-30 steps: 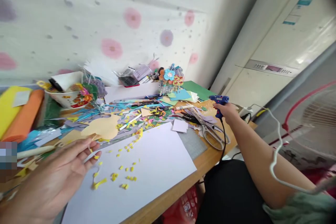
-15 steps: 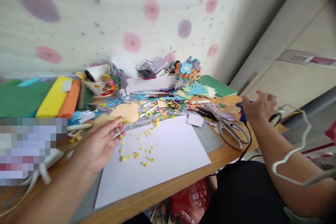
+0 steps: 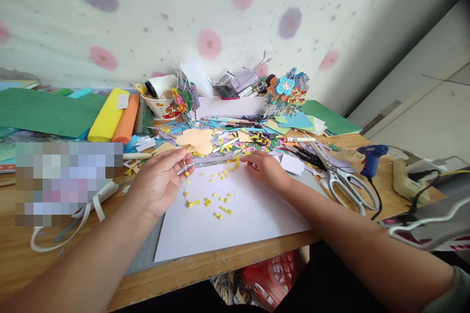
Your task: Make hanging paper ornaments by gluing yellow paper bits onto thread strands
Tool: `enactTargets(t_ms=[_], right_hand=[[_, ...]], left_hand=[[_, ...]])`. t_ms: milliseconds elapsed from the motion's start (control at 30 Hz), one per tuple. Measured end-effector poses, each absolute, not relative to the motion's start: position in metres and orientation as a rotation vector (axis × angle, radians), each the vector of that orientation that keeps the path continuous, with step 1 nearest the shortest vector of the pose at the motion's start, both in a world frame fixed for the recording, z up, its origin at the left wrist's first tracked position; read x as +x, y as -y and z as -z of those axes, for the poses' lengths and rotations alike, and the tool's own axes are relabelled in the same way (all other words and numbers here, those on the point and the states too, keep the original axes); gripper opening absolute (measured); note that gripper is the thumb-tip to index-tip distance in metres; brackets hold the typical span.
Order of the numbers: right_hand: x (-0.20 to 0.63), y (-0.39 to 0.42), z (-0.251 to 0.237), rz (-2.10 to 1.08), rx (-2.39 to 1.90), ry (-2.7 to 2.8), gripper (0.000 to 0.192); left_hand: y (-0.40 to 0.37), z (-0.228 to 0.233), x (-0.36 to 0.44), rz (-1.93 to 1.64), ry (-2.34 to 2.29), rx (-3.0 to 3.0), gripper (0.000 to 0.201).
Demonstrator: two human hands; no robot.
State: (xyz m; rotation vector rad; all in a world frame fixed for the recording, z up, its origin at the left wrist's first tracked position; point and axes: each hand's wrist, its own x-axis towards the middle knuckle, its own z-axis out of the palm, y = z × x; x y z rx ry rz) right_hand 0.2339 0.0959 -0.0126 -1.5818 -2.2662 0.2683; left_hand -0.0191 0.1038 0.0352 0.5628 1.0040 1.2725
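My left hand (image 3: 158, 182) pinches a thin white paper strip (image 3: 186, 169) at the top left edge of a white sheet (image 3: 235, 210). A tan flower-shaped cutout (image 3: 197, 140) lies just beyond its fingertips. My right hand (image 3: 265, 168) rests palm down on the sheet's far edge, fingers spread, holding nothing. Small yellow paper bits (image 3: 213, 198) are scattered on the sheet between both hands. A blue glue gun (image 3: 371, 155) stands on the table to the right, apart from my right hand.
Large scissors (image 3: 345, 181) lie between the right hand and the glue gun. Paper scraps and pens (image 3: 253, 139) litter the middle. Yellow and orange rolls (image 3: 115, 117), green sheets (image 3: 44, 110), a cup (image 3: 161, 105) and a white box (image 3: 231, 105) line the back. A power strip (image 3: 406, 183) sits far right.
My right hand let go of the blue glue gun, left it standing at the right, and moved left onto the white sheet. The view swung left; my left hand stays by the cutout.
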Motion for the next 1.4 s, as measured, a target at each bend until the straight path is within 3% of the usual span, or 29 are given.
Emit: enactTargets(t_ms=[133, 333, 567, 633, 800, 1033, 1167, 1400], right_hand=[[0.238, -0.111, 0.016, -0.256, -1.515, 2.344, 0.041], [0.239, -0.100, 0.006, -0.292, -1.305, 2.476, 0.013], [0.276, -0.096, -0.014, -0.635, -1.210, 2.501, 0.003], [0.283, -0.097, -0.021, -0.691, -1.234, 2.498, 0.005], [0.284, -0.098, -0.024, -0.592, -1.430, 2.540, 0.034], [0.276, -0.096, -0.019, -0.558, -1.356, 2.484, 0.017], [0.286, -0.096, -0.030, -0.723, -1.218, 2.227, 0.006], [0.291, -0.093, -0.040, -1.027, -1.222, 1.955, 0.008]], left_hand=[[-0.105, -0.036, -0.019, -1.272, -1.002, 0.572, 0.021], [-0.106, -0.035, -0.019, -1.283, -1.017, 0.581, 0.019], [-0.106, -0.035, -0.018, -1.278, -1.029, 0.582, 0.017], [-0.107, -0.034, -0.018, -1.281, -1.021, 0.596, 0.017], [-0.110, -0.029, -0.019, -1.277, -1.019, 0.604, 0.018], [-0.109, -0.031, -0.019, -1.259, -1.025, 0.597, 0.018], [-0.109, -0.032, -0.018, -1.271, -1.037, 0.595, 0.019], [-0.110, -0.031, -0.018, -1.281, -1.046, 0.612, 0.023]])
